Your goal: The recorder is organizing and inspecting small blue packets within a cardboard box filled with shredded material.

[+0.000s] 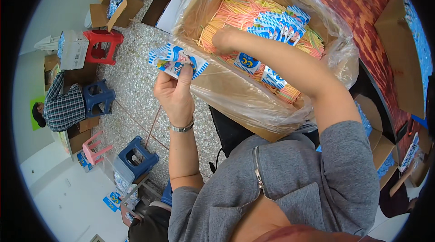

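Left hand [174, 91] pinched light, limp sachets [176, 62] by their lower edge; right hand [223, 39], grip unclear, rested on thin straws [235, 8].

- A red plastic stool [103, 44] stood on the speckled floor [136, 83].
- Two blue stools [97, 97] [137, 153] and a pink one [94, 148] stood nearby.
- An open cardboard carton [118, 1] sat further off.
- A person in a plaid shirt [63, 106] sat at the left.
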The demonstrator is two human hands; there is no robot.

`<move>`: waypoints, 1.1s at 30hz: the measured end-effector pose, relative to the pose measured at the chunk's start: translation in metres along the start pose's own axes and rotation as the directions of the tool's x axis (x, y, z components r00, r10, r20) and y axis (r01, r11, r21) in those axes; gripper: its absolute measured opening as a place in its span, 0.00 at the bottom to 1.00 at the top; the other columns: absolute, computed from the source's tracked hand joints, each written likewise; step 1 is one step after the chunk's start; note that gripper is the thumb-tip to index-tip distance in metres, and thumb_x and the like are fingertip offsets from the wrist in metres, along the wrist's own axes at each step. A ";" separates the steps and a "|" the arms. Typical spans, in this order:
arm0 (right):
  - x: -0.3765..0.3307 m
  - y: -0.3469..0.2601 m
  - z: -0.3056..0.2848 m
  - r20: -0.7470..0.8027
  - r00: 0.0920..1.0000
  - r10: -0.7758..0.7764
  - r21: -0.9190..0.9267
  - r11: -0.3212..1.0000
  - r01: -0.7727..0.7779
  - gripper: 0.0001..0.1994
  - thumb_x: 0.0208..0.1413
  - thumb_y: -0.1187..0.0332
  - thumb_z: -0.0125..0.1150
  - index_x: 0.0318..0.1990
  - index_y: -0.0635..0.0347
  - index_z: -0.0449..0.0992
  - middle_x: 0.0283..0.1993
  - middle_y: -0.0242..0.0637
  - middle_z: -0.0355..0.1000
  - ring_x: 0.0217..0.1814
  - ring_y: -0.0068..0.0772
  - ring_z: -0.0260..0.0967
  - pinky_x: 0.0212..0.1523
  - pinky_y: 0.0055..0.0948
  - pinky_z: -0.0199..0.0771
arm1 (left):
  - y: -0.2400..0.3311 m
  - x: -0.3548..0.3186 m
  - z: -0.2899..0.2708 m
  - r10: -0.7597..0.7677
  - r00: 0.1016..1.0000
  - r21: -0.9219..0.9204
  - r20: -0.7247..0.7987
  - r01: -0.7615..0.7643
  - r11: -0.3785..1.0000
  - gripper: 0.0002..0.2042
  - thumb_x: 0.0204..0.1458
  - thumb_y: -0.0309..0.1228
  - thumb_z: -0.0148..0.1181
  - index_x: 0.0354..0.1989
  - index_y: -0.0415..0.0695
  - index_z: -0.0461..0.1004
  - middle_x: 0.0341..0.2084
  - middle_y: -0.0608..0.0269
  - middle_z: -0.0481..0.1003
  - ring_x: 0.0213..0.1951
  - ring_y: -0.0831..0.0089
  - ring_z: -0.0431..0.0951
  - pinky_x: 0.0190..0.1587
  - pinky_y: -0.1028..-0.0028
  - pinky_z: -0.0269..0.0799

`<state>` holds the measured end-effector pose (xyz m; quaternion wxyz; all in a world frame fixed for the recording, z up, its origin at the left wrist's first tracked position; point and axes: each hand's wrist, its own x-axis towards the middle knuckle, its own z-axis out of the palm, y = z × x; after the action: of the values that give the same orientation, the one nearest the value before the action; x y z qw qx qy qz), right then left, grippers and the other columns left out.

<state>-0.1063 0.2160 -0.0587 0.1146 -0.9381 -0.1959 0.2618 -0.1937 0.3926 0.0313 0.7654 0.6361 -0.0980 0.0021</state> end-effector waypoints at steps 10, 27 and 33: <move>-0.007 -0.015 -0.007 0.155 0.978 0.140 0.077 0.985 -0.154 0.13 0.48 0.65 0.57 0.37 0.61 0.82 0.37 0.46 0.78 0.42 0.44 0.76 0.39 0.40 0.75 | 0.000 0.002 0.003 0.011 1.000 -0.031 0.007 -0.011 0.999 0.11 0.53 0.20 0.61 0.45 0.35 0.74 0.41 0.62 0.77 0.42 0.78 0.75 0.47 0.76 0.70; -0.117 0.029 -0.058 -0.082 0.993 -0.088 0.907 0.407 0.111 0.19 0.64 0.50 0.48 0.36 0.58 0.73 0.30 0.33 0.74 0.31 0.22 0.73 0.32 0.26 0.76 | -0.016 0.006 0.006 0.006 1.000 0.076 0.002 -0.006 0.997 0.04 0.52 0.25 0.64 0.29 0.39 0.75 0.25 0.67 0.77 0.25 0.84 0.73 0.27 0.81 0.71; -0.160 0.018 -0.079 -0.364 0.921 -0.138 0.866 0.315 0.389 0.09 0.65 0.60 0.49 0.35 0.53 0.66 0.30 0.24 0.64 0.31 0.16 0.63 0.32 0.18 0.66 | -0.016 0.004 0.018 0.051 0.995 0.438 0.082 -0.082 0.895 0.09 0.45 0.29 0.70 0.26 0.37 0.76 0.21 0.65 0.76 0.21 0.83 0.72 0.24 0.79 0.67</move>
<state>-0.1845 0.1225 0.0727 0.6840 -0.6860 -0.1511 0.1967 -0.1901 0.3712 0.0197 0.5974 0.7887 -0.1427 0.0288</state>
